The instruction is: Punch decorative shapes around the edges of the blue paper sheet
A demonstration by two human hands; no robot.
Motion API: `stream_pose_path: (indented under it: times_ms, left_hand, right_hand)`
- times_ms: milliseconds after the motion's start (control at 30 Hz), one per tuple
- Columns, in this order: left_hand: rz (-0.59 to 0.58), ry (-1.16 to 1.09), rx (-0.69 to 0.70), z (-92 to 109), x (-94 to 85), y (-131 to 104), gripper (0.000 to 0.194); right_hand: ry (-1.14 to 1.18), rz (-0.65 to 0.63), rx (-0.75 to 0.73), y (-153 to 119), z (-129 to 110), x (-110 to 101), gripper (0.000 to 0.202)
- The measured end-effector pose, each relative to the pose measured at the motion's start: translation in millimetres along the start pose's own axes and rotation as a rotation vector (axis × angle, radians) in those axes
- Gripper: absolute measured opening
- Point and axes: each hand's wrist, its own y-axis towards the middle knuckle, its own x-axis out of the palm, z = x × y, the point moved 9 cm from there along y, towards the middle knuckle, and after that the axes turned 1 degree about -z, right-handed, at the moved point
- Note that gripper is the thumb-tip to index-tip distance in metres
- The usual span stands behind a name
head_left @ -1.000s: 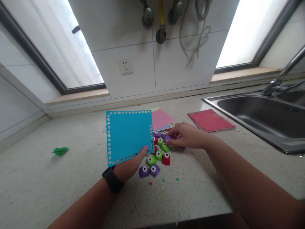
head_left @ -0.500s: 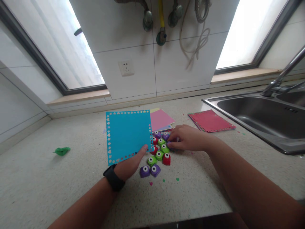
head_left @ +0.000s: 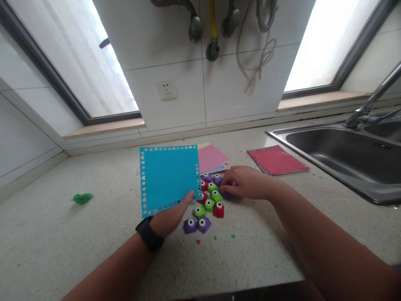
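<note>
My left hand (head_left: 176, 215) grips a blue sheet of paper (head_left: 169, 177) at its lower right, thumb on top and the other fingers hidden beneath. Small star, heart and flower cutouts run along the sheet's edges. To the right, my right hand (head_left: 241, 182) has its fingers closed around a purple craft punch (head_left: 224, 193), mostly covered by the fingers. Between the hands lies a cluster of small craft punches: green ones (head_left: 216, 195), red ones (head_left: 219, 210) and purple ones (head_left: 204, 224), each with a white button on top.
Pink paper (head_left: 213, 159) and other sheets lie behind the punches. A stack topped by red punched paper (head_left: 278, 159) rests near the steel sink (head_left: 344, 154). A green scrap (head_left: 82, 198) is at left. Tiny paper cutouts (head_left: 233, 236) dot the counter.
My right fingers have closed further over the purple punch, which shows less than before. My left hand and the blue sheet have hardly moved.
</note>
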Motion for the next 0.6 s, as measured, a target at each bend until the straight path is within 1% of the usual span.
stream_pose_path:
  times_ms: [167, 300, 433, 533, 600]
  left_hand:
    - [-0.024, -0.009, 0.02, 1.1, 1.6, -0.4, 0.067]
    - [-0.031, -0.028, 0.038, 3.1, 1.8, -0.7, 0.067]
    - [-0.029, -0.061, 0.047, 5.5, 1.1, -1.4, 0.062]
    - [-0.027, -0.062, 0.038, 4.8, 0.9, -1.7, 0.062]
    - [-0.03, -0.059, 0.071, 7.3, 1.1, -1.7, 0.063]
  right_hand:
    - [0.076, 0.08, 0.037, -0.1, 0.1, -11.4, 0.023]
    - [0.156, 0.139, 0.045, 0.9, 0.1, -16.1, 0.021]
    - [0.151, 0.187, 0.036, 2.2, 2.3, -17.6, 0.02]
    - [0.127, 0.197, 0.018, 3.8, 4.0, -17.5, 0.018]
    - [0.111, 0.198, 0.012, 5.0, 4.9, -17.1, 0.018]
